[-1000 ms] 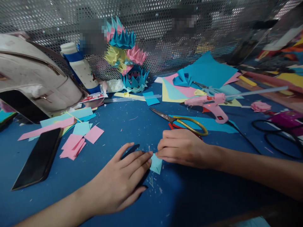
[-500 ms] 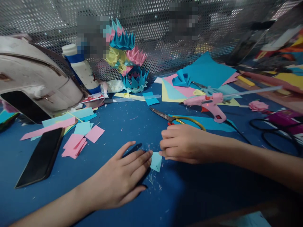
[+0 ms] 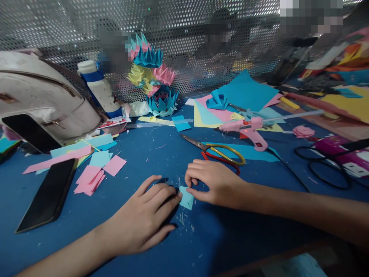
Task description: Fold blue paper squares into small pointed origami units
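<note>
A small light-blue folded paper square [image 3: 186, 199] lies on the blue table [image 3: 144, 157] between my hands. My left hand [image 3: 144, 217] rests palm down with its fingers apart, one fingertip touching the paper's left edge. At the upper right corner of the paper, the thumb of my right hand [image 3: 215, 182] presses down, while its other fingers curl above the table. Just beyond my right hand lie scissors [image 3: 206, 148] with one yellow and one red handle. Farther back a pink hot glue gun [image 3: 249, 129] rests on its side with a clear glue stick in it.
Pink paper squares [image 3: 90, 180] and paper strips [image 3: 82, 148] lie at left beside a black phone [image 3: 47, 196]. A backpack [image 3: 43, 88], a bottle [image 3: 99, 88] and stacked folded-paper flowers [image 3: 163, 100] stand behind. Coloured sheets [image 3: 250, 92] and a cabled purple power strip [image 3: 334, 152] are at right.
My right hand's fingers have lifted and spread from the thumb, which now sits on the paper. The left fingers have bent slightly. The camera view has shifted a little.
</note>
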Tool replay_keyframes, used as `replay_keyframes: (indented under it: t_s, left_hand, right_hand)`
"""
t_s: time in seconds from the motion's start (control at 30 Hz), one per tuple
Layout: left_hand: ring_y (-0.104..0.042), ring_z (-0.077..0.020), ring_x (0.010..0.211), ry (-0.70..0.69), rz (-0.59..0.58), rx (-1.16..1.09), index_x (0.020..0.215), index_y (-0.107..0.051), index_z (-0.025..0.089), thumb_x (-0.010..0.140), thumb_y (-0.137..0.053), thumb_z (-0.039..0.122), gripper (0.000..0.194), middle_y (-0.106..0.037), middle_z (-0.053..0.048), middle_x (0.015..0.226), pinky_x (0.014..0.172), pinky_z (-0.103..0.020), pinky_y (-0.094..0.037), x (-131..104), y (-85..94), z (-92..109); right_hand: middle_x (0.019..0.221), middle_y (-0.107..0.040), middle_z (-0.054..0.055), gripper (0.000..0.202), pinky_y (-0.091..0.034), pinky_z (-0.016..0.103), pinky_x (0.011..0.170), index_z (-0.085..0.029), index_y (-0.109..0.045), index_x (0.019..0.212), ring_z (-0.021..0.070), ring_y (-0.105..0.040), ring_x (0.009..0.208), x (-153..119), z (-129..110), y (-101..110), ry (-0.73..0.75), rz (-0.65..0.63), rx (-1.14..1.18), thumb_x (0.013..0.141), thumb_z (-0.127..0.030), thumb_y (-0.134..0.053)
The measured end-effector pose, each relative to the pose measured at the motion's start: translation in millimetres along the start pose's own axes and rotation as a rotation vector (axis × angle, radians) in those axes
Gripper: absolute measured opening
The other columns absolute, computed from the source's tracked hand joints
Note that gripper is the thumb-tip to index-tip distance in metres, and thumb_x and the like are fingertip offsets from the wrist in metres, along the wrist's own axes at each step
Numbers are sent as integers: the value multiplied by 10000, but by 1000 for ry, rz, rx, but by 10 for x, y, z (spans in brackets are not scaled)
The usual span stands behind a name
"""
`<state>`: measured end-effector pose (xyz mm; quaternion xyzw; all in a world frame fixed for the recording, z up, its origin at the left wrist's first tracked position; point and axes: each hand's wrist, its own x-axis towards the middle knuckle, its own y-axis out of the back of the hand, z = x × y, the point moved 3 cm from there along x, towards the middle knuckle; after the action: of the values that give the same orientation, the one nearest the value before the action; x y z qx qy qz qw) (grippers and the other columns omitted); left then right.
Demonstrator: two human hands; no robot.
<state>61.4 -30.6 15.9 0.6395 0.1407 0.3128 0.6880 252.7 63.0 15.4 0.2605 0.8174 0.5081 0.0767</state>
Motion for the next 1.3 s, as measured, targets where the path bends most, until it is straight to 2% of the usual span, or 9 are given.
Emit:
replay_keyframes:
  t_s: [0.17, 0.4, 0.53, 0.67, 0.9, 1.1, 1.2, 1.3]
  left_hand:
    - [-525, -279, 1264, -3, -7, 36, 1412, -493, 111, 1054, -417, 382, 456, -591, -133, 1361, 1194, -514, -238, -14, -4, -6]
    - [-477, -268, 1340, -26, -18, 58, 1402, -502, 105, 1064, -401, 390, 453, -524, -119, 1479, 1228, -473, -97, -10, 2, -13]
    - [-497, -265, 1321, -32, -13, 52, 1387, -514, 90, 1068, -390, 384, 451, -549, -116, 1458, 1230, -457, -51, 0, -4, -11]
    - [-495, -262, 1323, -25, -32, 41, 1394, -510, 83, 1070, -384, 391, 465, -522, -116, 1485, 1231, -447, -28, 1, -14, -10]
    - [-464, -235, 1353, -42, -57, 25, 1406, -493, 82, 1077, -381, 393, 467, -541, -104, 1468, 1238, -447, 33, 11, 13, -22]
    - [-454, -244, 1360, -44, -66, 19, 1458, -440, 107, 1074, -382, 409, 492, -511, -120, 1490, 1234, -471, 10, 3, 7, -39]
    - [-470, -269, 1344, -77, -79, 75, 1499, -416, 181, 1075, -369, 406, 482, -500, -111, 1501, 1220, -507, -2, -1, -4, -37]
    - [-464, -273, 1349, -89, -84, 97, 1495, -434, 189, 1077, -357, 406, 476, -505, -103, 1499, 1218, -506, 15, -5, -9, -42]
  right_hand:
    - [776, -619, -10, 56, -305, 269, 643, -184, -597, 811, 139, -536, 742, -28, -31, -43, -9, 80, -1, 822, -137, -625]
    - [740, -616, -15, 147, -273, 301, 624, -189, -597, 783, 140, -503, 701, -76, -93, -53, 125, 161, -200, 925, -224, -608]
    - [782, -621, 5, 265, -277, 316, 640, -185, -604, 781, 161, -455, 723, -68, -106, -11, 324, 99, -339, 1009, -293, -522]
    - [817, -611, 26, 335, -301, 325, 659, -180, -644, 814, 178, -426, 738, -49, -56, 67, 465, 13, -340, 1037, -352, -461]
    - [755, -574, 17, 266, -274, 344, 628, -184, -649, 835, 181, -404, 715, -60, -3, 214, 608, -126, -269, 1013, -264, -469]
    - [776, -586, 27, 278, -309, 318, 643, -178, -610, 793, 172, -442, 724, -38, 57, 168, 562, -117, -167, 1017, -273, -476]
    - [837, -623, 29, 202, -361, 285, 697, -174, -629, 889, 164, -508, 786, -9, 105, 112, 467, -109, -13, 1006, -305, -529]
    - [856, -635, 21, 122, -380, 266, 730, -170, -637, 924, 154, -534, 815, 8, 114, 73, 357, -123, 94, 970, -277, -601]
